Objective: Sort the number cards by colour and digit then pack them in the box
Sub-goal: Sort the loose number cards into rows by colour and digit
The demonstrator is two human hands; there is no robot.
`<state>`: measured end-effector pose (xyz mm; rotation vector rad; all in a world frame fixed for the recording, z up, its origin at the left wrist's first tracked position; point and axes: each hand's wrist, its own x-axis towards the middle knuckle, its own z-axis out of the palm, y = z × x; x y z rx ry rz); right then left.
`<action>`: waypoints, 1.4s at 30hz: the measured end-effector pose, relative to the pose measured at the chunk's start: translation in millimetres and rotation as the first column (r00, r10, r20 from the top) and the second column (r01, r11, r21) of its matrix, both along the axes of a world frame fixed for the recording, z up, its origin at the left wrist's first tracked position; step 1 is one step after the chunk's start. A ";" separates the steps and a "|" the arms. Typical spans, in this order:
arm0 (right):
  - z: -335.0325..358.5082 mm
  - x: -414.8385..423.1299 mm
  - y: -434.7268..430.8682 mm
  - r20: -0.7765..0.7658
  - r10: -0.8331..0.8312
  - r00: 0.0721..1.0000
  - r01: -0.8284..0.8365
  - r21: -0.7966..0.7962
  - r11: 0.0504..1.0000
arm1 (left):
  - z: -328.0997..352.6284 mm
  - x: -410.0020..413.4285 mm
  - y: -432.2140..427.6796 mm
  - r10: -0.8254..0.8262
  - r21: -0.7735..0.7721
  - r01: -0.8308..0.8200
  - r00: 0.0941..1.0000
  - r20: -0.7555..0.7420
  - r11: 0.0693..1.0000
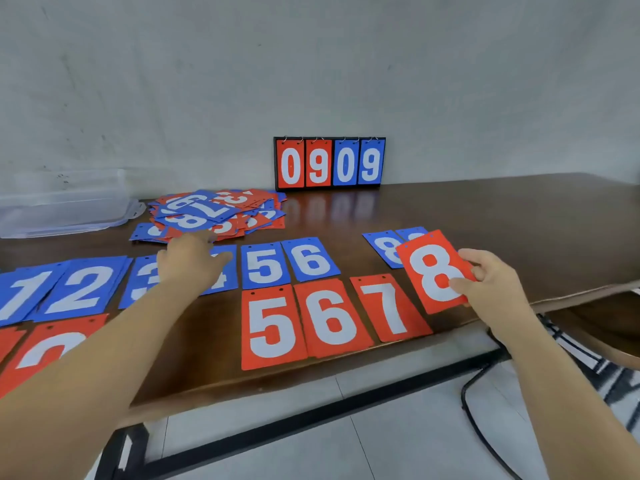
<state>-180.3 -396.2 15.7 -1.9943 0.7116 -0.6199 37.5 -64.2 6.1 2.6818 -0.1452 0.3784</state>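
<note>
My right hand (491, 285) pinches a red 8 card (434, 271) by its right edge, just above the table beside the red 7 (389, 308). My left hand (188, 263) reaches over the blue row toward the mixed pile of red and blue cards (218, 211), fingers extended at its near edge. Blue cards 1 (20, 296), 2 (81, 289), 3 (142, 282), 5 (265, 266) and 6 (310, 259) lie in a row, with blue 8s (386, 247) further right. Red 5 (272, 327) and 6 (330, 318) lie below.
A clear plastic box (62, 202) stands at the back left of the brown table (485, 216). A flip scoreboard showing 0909 (329, 163) leans on the wall. More red cards (45, 348) lie at the near left. The table's front edge runs close to the red row.
</note>
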 end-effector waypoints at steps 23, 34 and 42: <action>-29.1 11.1 -19.4 -0.304 -0.010 0.953 -0.178 -0.582 0.793 | -14.2 -50.8 -67.7 0.062 -0.016 -0.062 0.998 0.014 0.998; 2.5 89.4 38.8 -0.212 0.277 0.937 -0.349 -0.559 0.752 | -2.9 -29.7 -60.2 0.036 0.027 -0.038 0.997 0.063 0.999; 30.2 170.2 89.3 -0.245 0.387 0.889 -0.453 -0.589 0.669 | 13.4 31.3 -12.4 0.044 0.050 -0.045 0.999 0.029 0.998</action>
